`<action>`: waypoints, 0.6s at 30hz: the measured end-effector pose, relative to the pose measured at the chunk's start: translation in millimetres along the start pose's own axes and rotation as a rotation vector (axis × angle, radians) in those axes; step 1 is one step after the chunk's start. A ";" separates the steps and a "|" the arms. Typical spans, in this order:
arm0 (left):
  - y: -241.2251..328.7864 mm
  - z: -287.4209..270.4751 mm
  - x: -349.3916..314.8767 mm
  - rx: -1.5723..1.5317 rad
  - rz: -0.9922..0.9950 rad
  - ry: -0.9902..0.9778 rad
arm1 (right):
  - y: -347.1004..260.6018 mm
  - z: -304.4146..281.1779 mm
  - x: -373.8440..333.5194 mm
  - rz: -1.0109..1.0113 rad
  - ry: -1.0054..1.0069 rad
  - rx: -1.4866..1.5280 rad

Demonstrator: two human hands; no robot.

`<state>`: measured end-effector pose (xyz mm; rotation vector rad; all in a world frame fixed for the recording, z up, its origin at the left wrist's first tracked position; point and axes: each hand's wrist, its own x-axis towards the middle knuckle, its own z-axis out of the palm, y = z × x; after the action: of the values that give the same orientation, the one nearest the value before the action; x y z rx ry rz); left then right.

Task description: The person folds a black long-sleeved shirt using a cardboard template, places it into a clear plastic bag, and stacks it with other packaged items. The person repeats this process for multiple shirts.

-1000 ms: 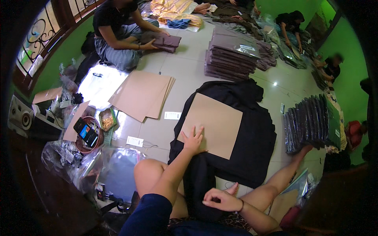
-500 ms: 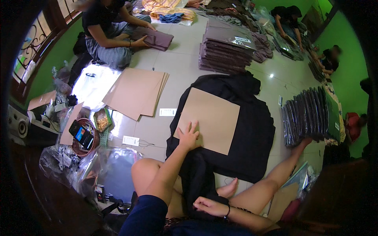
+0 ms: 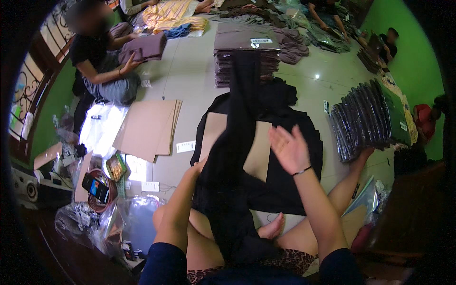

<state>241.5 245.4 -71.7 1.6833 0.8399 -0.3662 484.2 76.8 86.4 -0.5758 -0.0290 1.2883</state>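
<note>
A black garment lies spread on the tiled floor before me, with a sheet of brown cardboard on top of it. One long sleeve-like length of black cloth runs from my lap up across the cardboard, its far end raised toward the stack beyond. My left hand is at the cardboard's left edge; the cloth hides its fingers. To the right of the cloth, my right hand is raised over the garment, fingers stretched, holding nothing.
A plastic-wrapped stack stands beyond the garment, and a row of wrapped black packs to the right. Cardboard sheets, a basket with a phone and clear plastic bags lie left. A co-worker sits far left holding folded cloth.
My right hand has risen from my lap out over the garment and opened. The black cloth length has swung up and forward over the cardboard. My left hand has shifted left.
</note>
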 end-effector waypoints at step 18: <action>-2.3 17.2 -15.1 0.421 0.244 0.563 | -121.8 -267.0 -53.5 0.812 0.281 -1.695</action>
<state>232.7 224.4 -68.7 2.3094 0.9897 0.1234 666.1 -94.5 -76.5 -2.3863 -0.7746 1.7320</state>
